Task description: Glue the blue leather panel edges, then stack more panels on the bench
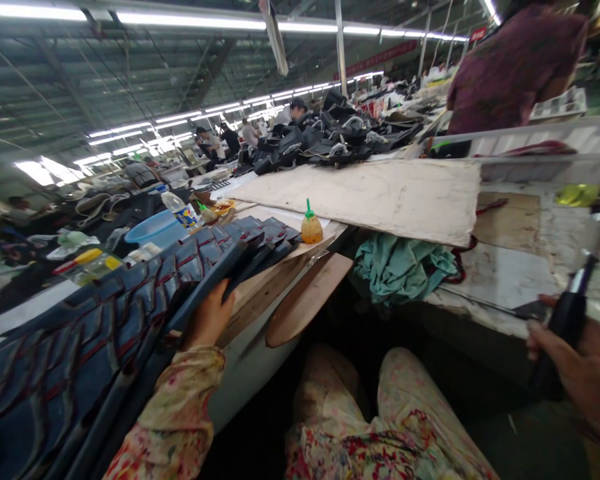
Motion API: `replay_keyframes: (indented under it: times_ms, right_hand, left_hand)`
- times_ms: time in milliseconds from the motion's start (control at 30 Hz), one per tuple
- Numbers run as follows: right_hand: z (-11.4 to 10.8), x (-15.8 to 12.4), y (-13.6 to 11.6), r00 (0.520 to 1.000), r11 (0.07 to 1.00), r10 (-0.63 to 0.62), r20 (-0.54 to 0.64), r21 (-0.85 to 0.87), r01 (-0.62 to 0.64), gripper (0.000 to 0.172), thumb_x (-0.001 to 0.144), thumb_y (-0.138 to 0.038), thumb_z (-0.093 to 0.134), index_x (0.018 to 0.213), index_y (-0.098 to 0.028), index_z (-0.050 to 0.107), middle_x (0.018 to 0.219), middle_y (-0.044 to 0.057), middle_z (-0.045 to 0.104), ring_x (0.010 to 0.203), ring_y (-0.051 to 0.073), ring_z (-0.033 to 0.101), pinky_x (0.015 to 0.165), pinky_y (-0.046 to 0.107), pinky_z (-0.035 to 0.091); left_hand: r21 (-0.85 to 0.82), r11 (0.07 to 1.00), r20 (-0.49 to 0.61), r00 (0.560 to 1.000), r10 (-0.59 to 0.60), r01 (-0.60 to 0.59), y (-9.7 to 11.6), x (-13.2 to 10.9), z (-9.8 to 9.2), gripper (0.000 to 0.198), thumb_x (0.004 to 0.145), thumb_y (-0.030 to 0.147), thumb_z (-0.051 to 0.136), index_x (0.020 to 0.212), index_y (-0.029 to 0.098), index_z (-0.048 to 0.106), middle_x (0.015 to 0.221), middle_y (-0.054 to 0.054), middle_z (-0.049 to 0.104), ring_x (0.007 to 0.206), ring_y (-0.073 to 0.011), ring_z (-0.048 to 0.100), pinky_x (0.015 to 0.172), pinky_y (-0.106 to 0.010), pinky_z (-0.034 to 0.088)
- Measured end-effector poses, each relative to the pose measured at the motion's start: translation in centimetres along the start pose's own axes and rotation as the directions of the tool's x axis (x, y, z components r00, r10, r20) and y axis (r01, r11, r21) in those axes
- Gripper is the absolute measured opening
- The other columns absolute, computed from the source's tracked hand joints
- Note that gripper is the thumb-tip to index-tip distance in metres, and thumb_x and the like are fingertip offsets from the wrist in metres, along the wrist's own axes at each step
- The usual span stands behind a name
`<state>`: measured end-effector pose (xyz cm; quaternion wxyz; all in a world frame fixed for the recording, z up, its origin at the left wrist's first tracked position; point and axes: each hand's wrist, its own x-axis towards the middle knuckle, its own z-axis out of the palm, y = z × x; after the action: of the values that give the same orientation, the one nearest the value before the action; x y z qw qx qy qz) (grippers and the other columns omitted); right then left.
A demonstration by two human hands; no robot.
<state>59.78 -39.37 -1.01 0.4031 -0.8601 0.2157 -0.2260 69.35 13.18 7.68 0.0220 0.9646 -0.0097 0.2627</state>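
My left hand [211, 321] is closed at the edge of the dark blue leather pieces [130, 300], its fingertips partly hidden behind a folded strip. These pieces, with red lines and dark raised edges, overlap in rows across the left of the table. On the far right, my right hand [583, 370] grips a hammer [565, 323] by its black handle; its metal shaft points up, and the head is blurred near the frame's edge. Between my hands, a flat, rounded wooden board [307, 300] juts out from the table edge. A small yellow glue bottle [311, 230] with a green nozzle stands behind it.
A large pale board [380, 197] lies over the table, with crumpled green cloth [403, 267] under its front edge. Behind are heaped black pieces [325, 133], a blue basin [157, 229] and a clear plastic bin [545, 147]. A person in a maroon shirt [513, 70] is at right.
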Motion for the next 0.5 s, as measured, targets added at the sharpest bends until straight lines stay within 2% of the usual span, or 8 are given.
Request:
replay_keyframes:
  times_ms: [67, 167, 300, 400, 500]
  right_hand:
    - [1.2, -1.8, -2.9, 0.994, 0.989, -0.034, 0.105, 0.145, 0.018, 0.060, 0.071, -0.060, 0.049, 0.119, -0.023, 0.049, 0.061, 0.001, 0.052, 0.054, 0.019, 0.050, 0.055, 0.033, 0.042]
    - [3.3, -3.9, -4.9, 0.952, 0.958, -0.090, 0.293, 0.288, 0.002, 0.060, 0.071, -0.059, 0.052, 0.117, -0.021, 0.051, 0.056, -0.003, 0.049, 0.051, 0.016, 0.047, 0.052, 0.029, 0.041]
    - [6.0, -5.7, -5.9, 0.869, 0.927, -0.125, 0.478, 0.368, -0.069, 0.063, 0.073, -0.054, 0.054, 0.122, -0.016, 0.048, 0.055, -0.004, 0.046, 0.051, 0.015, 0.046, 0.049, 0.025, 0.040]
    - [7.6, -6.9, -6.6, 0.816, 0.911, -0.129, 0.564, 0.392, -0.126, 0.061, 0.074, -0.051, 0.054, 0.123, -0.014, 0.047, 0.057, -0.004, 0.046, 0.052, 0.013, 0.047, 0.051, 0.025, 0.041]
    - [8.6, -7.9, -7.1, 0.768, 0.898, -0.138, 0.625, 0.406, -0.169, 0.061, 0.074, -0.050, 0.055, 0.123, -0.014, 0.047, 0.068, -0.001, 0.053, 0.052, 0.012, 0.047, 0.051, 0.025, 0.042]
  left_hand:
    - [0.033, 0.998, 0.013, 0.998, -0.055, 0.054, -0.8, 0.8, -0.2, 0.033, 0.083, 0.032, 0.041, 0.102, 0.015, 0.062, 0.094, -0.015, 0.067, 0.094, -0.0314, 0.060, 0.089, -0.041, 0.042]
    - [0.017, 0.996, 0.066, 0.994, -0.085, 0.084, -0.8, 1.1, -0.1, 0.032, 0.082, 0.032, 0.042, 0.102, 0.016, 0.062, 0.094, -0.014, 0.067, 0.094, -0.0311, 0.060, 0.089, -0.040, 0.043]
    - [-0.204, 0.979, 0.086, 0.996, -0.004, 0.021, 1.4, -0.7, 0.6, 0.033, 0.079, 0.034, 0.052, 0.106, 0.017, 0.061, 0.107, -0.013, 0.064, 0.107, -0.0307, 0.055, 0.099, -0.041, 0.035]
    - [-0.466, 0.879, 0.103, 0.993, -0.058, 0.100, 3.2, -2.6, 1.3, 0.041, 0.059, 0.030, 0.073, 0.098, 0.021, 0.064, 0.111, -0.010, 0.063, 0.120, -0.0353, 0.043, 0.107, -0.044, 0.024]
    - [-0.644, 0.724, 0.156, 0.969, -0.193, 0.248, 4.0, -3.6, 1.5, 0.046, 0.049, 0.022, 0.078, 0.094, 0.024, 0.064, 0.110, -0.009, 0.064, 0.121, -0.0364, 0.041, 0.103, -0.042, 0.031]
